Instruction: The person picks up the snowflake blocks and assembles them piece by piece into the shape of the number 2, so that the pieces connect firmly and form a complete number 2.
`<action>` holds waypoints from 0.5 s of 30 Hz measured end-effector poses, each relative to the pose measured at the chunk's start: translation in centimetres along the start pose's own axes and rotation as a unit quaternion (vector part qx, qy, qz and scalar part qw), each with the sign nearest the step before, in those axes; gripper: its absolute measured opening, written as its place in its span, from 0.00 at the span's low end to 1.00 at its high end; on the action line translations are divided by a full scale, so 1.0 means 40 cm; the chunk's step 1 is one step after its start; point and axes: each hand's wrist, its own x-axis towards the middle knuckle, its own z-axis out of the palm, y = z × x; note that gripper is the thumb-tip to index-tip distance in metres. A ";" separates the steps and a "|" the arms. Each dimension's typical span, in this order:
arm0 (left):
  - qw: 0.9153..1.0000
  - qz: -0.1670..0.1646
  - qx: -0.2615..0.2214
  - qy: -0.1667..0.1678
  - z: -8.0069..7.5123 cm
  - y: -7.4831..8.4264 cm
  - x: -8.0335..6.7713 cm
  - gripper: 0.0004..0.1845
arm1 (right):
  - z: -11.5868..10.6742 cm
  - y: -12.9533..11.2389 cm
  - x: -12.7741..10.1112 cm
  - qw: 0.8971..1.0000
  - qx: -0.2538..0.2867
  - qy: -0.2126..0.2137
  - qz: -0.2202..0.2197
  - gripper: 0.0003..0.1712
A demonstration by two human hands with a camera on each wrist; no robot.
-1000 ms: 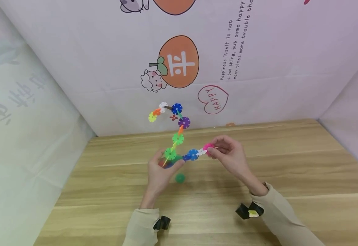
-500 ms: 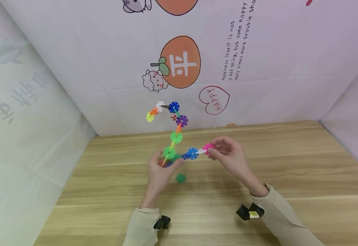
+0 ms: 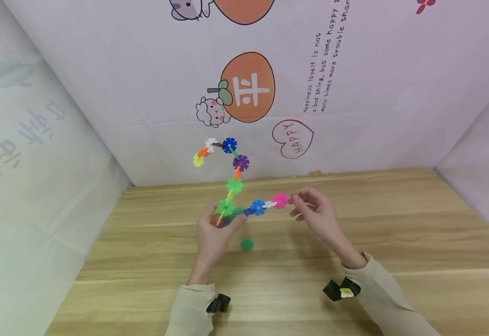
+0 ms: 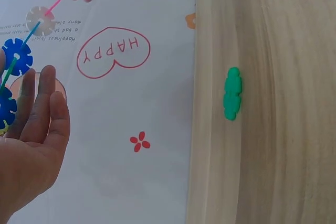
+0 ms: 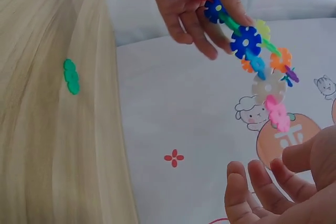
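The chain of coloured plastic snowflake discs (image 3: 232,186) is held up in the air above the middle of the wooden tabletop (image 3: 395,224), nearer its far edge. Its lower end sits in the left hand (image 3: 216,231), whose fingers and thumb curl round the bottom discs, a red and a blue one among them. From there one branch climbs through green, orange, purple and blue discs to a white, orange and yellow tip that bends over toward the left edge. A second, shorter branch runs sideways toward the right edge through a blue disc and a white disc to a pink disc (image 3: 280,200) at its end.

The right hand (image 3: 313,215) is just beside that pink disc, its fingers loosely bent and parted; the right wrist view shows the fingertips (image 5: 247,182) apart from the chain, holding nothing.

A single loose green plastic disc (image 3: 246,244) lies flat on the tabletop, just nearer the front edge than the left hand and apart from it.

Behind the far edge hangs a pale printed backdrop (image 3: 353,116) with an orange fruit cartoon (image 3: 247,87) and a red "HAPPY" heart outline (image 3: 292,138).
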 end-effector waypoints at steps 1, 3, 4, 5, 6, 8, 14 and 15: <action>1.000 -0.001 0.001 0.003 -0.003 0.001 0.000 0.18 | 0.002 0.005 0.000 1.000 -0.002 -0.001 0.004 0.11; 1.000 -0.001 0.004 0.006 -0.009 0.004 0.001 0.17 | 0.006 0.015 0.002 1.000 -0.005 -0.007 0.016 0.11; 1.000 0.001 0.004 0.006 -0.011 0.005 0.001 0.17 | 0.010 0.020 0.003 1.000 -0.005 -0.012 0.026 0.11; 1.000 0.003 0.001 0.005 -0.013 0.007 0.002 0.17 | 0.013 0.026 0.005 0.999 -0.002 -0.020 0.035 0.12; 1.000 0.005 0.000 0.004 -0.015 0.008 0.002 0.17 | 0.018 0.032 0.007 0.999 -0.001 -0.030 0.043 0.13; 1.000 0.008 -0.005 0.002 -0.018 0.011 0.003 0.17 | 0.031 0.044 0.013 0.997 0.005 -0.052 0.060 0.15; 1.000 0.015 -0.010 -0.003 -0.024 0.012 0.007 0.17 | 0.084 0.072 0.032 0.992 0.033 -0.094 0.074 0.20; 1.000 0.015 -0.012 -0.002 -0.024 0.012 0.007 0.17 | 0.094 0.077 0.035 0.992 0.033 -0.100 0.067 0.20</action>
